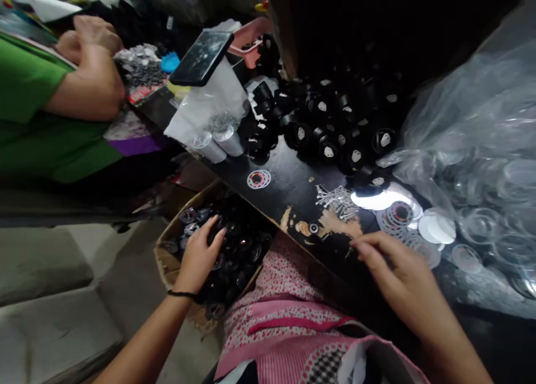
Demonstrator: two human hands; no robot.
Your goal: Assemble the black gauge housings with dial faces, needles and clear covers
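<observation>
My left hand [200, 257], a dark band at its wrist, reaches over a cardboard box [165, 267] full of black round parts [237, 261]. Its thumb and forefinger are apart, and I see nothing held between them. On the dark table, my right hand [391, 264] has thumb and forefinger pinched together near the front edge. A small dark thing shows at those fingertips, too small to make out. Left of them lies a small ring-shaped part [314, 228]. Thin metal pins [338, 201] lie in a pile just beyond.
Black round housings [326, 138] crowd the table's back. Printed dial discs [258, 179] lie at its left edge and more dials [400, 214] at right, beside clear plastic covers [481, 228]. Metallic spools [228, 141] stand near a phone [202, 57]. A co-worker's arm [90, 82] is at left.
</observation>
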